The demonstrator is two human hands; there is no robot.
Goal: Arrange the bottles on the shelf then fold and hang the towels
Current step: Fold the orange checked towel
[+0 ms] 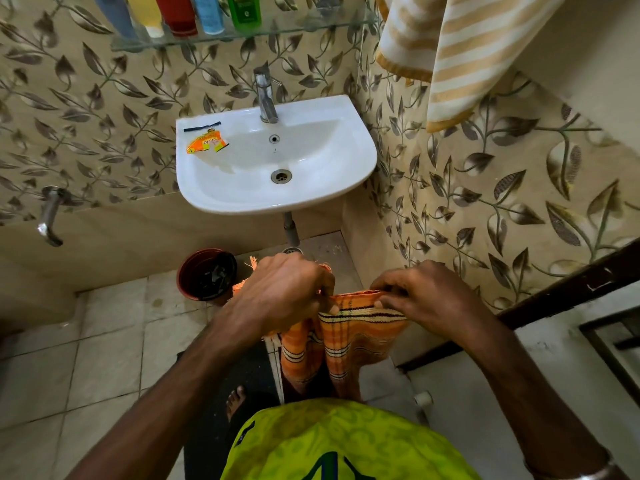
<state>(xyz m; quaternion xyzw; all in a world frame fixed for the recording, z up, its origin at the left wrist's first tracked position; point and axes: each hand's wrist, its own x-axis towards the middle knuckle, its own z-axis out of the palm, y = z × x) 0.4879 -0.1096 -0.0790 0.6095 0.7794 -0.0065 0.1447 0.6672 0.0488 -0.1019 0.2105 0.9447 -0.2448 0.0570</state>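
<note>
1. My left hand (280, 289) pinches the top edge of the orange striped towel (346, 336), thumb underneath and fingers curled over it.
2. My right hand (420, 296) grips the same edge just beside the left, thumb pressed on the cloth, fingers folded over the fold.
3. The towel hangs down from both hands in front of my green shirt (339, 441), below the front rim of the sink (325, 199).
4. The bottles (176, 13) stand in a row on the glass shelf (311, 27) above the tap (266, 95), toward its left end.
5. A cream striped towel (460, 46) hangs on the wall at the upper right.
6. An orange sachet (206, 144) lies on the sink's back left corner.
7. A dark red pot (206, 274) sits on the floor under the sink's left side.
</note>
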